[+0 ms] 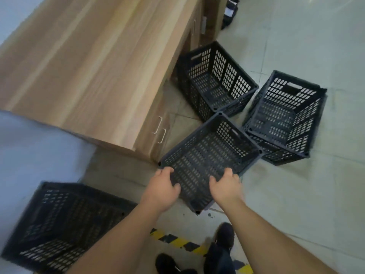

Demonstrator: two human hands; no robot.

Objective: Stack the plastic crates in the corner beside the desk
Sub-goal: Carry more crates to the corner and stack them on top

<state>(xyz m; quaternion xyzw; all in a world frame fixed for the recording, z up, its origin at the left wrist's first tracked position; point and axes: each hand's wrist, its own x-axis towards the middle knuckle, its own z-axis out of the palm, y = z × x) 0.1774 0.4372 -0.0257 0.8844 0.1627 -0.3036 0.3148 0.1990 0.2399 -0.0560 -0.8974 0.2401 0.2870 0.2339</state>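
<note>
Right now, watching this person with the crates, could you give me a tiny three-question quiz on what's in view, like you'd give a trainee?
1. True or false: both hands grip the same crate.
2. How many dark plastic crates are in view? A) two B) four C) six
3. Fill in: the strip on the floor near the person's shoes is striped yellow and ____.

Key
1. True: the left hand and right hand hold the near rim of the held crate, which is tilted.
2. B: the held one, the crate by the desk, the crate on the right and the crate at lower left.
3. Black: the tape by the shoes.
</note>
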